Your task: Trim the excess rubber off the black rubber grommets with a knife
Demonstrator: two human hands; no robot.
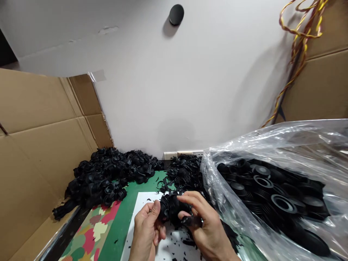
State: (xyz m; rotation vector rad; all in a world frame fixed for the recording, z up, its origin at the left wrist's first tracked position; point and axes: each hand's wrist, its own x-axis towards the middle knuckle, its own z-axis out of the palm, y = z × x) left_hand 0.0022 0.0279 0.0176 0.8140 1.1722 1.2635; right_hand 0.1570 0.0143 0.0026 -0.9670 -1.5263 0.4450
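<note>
Black ribbed rubber pieces (170, 206) sit between my two hands above a white sheet. My left hand (148, 226) pinches the left end of a ribbed piece between thumb and fingers. My right hand (203, 224) is curled at the right side of these pieces, around a dark, narrow item (191, 221) whose exact shape is hard to make out. Small black scraps (174, 241) are scattered over the white sheet (141, 204) below.
A heap of black ribbed parts (108, 174) lies at the left, beside a cardboard wall (40, 127). Black scraps (186, 168) pile up at the back. On the right, a clear plastic bag (258, 141) holds black rubber parts (261, 181). The table is green (116, 217).
</note>
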